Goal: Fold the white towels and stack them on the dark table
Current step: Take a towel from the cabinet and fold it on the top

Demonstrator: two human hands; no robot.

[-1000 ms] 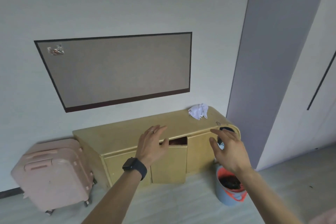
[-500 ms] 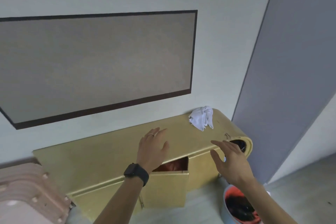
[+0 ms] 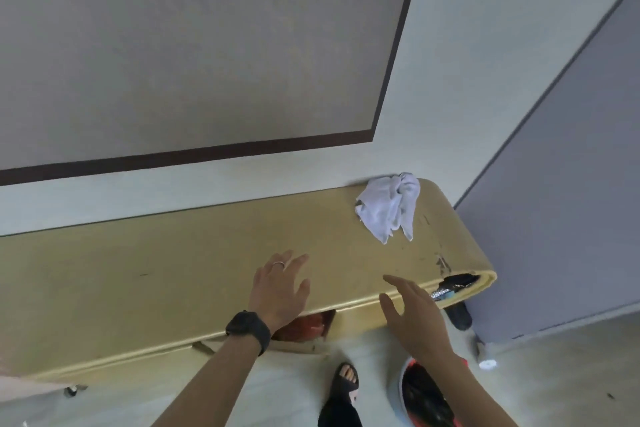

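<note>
Hands are hovering by a long yellow wooden counter (image 3: 156, 281).
Left hand (image 3: 280, 288) and right hand (image 3: 412, 315) are holding nothing, fingers straight; a crumpled white towel (image 3: 389, 208) is lying near its right end.

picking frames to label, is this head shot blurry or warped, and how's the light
Head view: slightly soft all over, most on the right hand and left hand; the wide lens bends the cabinet edge and the wall lines; light is flat and even, no glare, and the white towel is readable.
</note>
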